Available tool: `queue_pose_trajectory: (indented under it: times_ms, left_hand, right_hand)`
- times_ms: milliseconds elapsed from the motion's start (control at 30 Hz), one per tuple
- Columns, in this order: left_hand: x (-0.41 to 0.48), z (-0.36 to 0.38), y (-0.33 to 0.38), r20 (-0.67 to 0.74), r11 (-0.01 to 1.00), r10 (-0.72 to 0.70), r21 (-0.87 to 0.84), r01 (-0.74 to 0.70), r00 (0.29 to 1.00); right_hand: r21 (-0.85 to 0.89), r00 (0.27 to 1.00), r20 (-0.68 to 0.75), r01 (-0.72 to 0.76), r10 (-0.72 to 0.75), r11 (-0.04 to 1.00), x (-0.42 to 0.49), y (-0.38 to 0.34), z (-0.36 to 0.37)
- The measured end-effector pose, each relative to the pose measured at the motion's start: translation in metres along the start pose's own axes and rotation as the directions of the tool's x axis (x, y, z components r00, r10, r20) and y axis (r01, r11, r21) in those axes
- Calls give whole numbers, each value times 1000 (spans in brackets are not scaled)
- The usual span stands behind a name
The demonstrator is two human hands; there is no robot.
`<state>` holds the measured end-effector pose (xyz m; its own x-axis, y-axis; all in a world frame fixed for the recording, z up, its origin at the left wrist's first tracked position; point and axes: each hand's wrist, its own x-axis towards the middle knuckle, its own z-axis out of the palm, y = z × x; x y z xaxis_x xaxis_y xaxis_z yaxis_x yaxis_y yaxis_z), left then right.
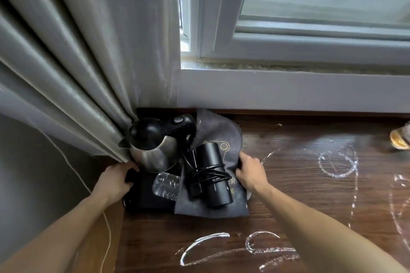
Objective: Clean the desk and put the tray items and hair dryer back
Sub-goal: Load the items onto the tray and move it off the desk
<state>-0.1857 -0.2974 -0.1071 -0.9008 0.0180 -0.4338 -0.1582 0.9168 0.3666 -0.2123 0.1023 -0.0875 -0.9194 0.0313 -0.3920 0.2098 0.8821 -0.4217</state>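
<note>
A black tray (144,197) sits at the desk's far left corner by the curtain. On it stand a steel kettle (153,150) with a black lid and handle, and a clear plastic bottle (166,186) lying down. A black hair dryer (213,175) with its cord wound round it lies on a grey cloth bag (213,208) draped over the tray's right side. My left hand (115,178) grips the tray's left edge. My right hand (250,172) grips the right edge through the bag.
White ring marks and streaks (338,162) cover the dark wooden desk (288,186) to the right and front. An amber bottle (400,137) stands at the far right edge. A grey curtain (88,62) hangs against the kettle. The window sill (288,91) runs behind.
</note>
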Motion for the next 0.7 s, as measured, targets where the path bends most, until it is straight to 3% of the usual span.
queue_pose_trajectory:
  times_ms: [400,700]
  left_hand:
    - [-10,-5,45,-12,995,94,37,-94,995]
    - [-15,-12,143,22,955,278,99,-279,960]
  right_hand:
    - [39,998,-59,-30,32,999,-27,43,-25]
    - [102,980,-138,-133,146,986,-84,110,-71]
